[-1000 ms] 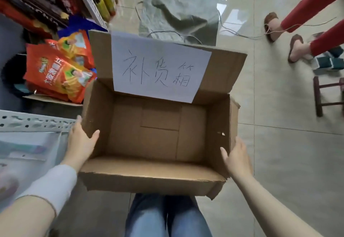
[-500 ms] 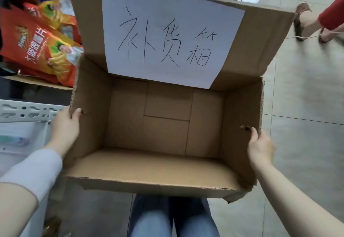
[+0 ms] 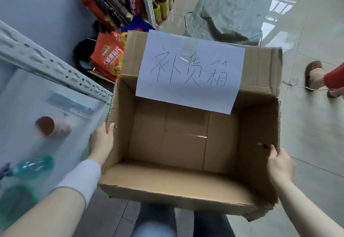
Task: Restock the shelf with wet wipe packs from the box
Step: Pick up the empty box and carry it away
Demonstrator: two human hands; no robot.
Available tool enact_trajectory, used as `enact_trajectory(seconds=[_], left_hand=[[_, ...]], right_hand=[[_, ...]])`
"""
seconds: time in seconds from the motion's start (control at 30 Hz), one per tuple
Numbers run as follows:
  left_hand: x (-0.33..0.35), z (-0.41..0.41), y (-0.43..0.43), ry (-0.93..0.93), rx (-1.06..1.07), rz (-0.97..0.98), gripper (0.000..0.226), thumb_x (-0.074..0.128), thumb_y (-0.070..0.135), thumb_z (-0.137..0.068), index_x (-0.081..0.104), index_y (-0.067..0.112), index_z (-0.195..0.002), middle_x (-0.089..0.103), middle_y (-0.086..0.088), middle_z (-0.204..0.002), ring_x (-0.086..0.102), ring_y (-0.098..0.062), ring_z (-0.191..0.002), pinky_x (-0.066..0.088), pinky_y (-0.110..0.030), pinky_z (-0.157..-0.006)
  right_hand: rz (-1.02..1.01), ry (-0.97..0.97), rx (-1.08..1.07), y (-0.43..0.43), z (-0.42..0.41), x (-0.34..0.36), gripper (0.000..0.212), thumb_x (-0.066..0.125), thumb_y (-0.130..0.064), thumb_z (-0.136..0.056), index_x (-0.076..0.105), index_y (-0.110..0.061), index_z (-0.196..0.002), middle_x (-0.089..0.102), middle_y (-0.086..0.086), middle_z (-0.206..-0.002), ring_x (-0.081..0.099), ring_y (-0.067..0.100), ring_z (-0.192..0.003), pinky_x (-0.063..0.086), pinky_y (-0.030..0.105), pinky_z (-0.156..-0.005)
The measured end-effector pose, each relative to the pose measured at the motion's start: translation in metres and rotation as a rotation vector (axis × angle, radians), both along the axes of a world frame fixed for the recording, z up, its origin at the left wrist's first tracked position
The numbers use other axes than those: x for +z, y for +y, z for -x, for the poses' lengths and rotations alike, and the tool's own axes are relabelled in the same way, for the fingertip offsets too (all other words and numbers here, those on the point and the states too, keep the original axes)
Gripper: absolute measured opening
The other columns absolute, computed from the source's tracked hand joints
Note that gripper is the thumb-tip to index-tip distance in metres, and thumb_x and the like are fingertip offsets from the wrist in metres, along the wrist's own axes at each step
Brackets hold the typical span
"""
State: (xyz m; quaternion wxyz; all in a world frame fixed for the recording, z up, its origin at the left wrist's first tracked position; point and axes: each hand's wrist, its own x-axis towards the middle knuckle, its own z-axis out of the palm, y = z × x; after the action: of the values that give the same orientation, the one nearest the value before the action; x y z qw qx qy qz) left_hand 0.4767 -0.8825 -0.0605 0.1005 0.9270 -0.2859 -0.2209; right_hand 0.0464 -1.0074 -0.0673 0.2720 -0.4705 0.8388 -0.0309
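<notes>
Both hands are on the cardboard box, held open between them: the left hand grips the left wall, thumb hooked over the rim, and the right hand grips the right wall likewise. The shelf lies left of the left hand. Beyond the hands, a handwritten paper sheet is on the far flap, and there are orange snack bags.

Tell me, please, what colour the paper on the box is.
The paper is white, with dark handwriting; head view.

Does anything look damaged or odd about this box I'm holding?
Yes. The box is empty inside, and its near right corner is torn and ragged. A small hole also shows in its side, just beside the right hand.
</notes>
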Motion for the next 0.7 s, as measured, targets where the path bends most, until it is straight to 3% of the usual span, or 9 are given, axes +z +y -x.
enact_trajectory(seconds=[0.2,0.37,0.5,0.7], left_hand=[[0.061,0.065,0.07,-0.09,0.109,0.018,0.033,0.042,0.023,-0.097,0.056,-0.008,-0.098,0.06,-0.032,-0.103,0.055,-0.047,-0.097,0.042,-0.043,-0.079],[0.094,0.111,0.133,-0.138,0.237,0.046,0.033,0.042,0.026,-0.097,0.051,0.0,-0.08,0.06,-0.031,-0.086,0.056,-0.042,-0.082,0.036,-0.037,-0.067],[0.112,0.134,0.188,-0.159,0.351,0.072,0.032,0.045,0.025,-0.096,0.047,0.003,-0.073,0.058,-0.032,-0.078,0.057,-0.043,-0.077,0.04,-0.042,-0.065],[0.129,0.178,0.286,-0.155,0.584,0.123,0.033,0.045,0.023,-0.096,0.045,0.003,-0.07,0.058,-0.034,-0.075,0.058,-0.043,-0.073,0.035,-0.039,-0.059]], right_hand=[[0.023,-0.031,0.186,-0.012,0.025,0.049,0.04,0.036,-0.022,-0.1,0.056,0.008,-0.115,0.058,0.035,-0.113,0.052,0.048,-0.106,0.04,0.045,-0.086],[0.024,-0.039,0.361,-0.013,0.037,0.082,0.039,0.036,-0.021,-0.1,0.057,0.009,-0.114,0.058,0.035,-0.114,0.052,0.048,-0.107,0.04,0.045,-0.087],[0.014,-0.06,0.478,-0.004,0.024,0.102,0.04,0.035,-0.024,-0.101,0.055,0.006,-0.117,0.058,0.034,-0.115,0.052,0.047,-0.109,0.039,0.044,-0.087],[0.034,-0.062,0.73,0.024,-0.021,0.134,0.04,0.034,-0.025,-0.101,0.053,0.007,-0.115,0.056,0.035,-0.116,0.049,0.048,-0.111,0.037,0.045,-0.09]])
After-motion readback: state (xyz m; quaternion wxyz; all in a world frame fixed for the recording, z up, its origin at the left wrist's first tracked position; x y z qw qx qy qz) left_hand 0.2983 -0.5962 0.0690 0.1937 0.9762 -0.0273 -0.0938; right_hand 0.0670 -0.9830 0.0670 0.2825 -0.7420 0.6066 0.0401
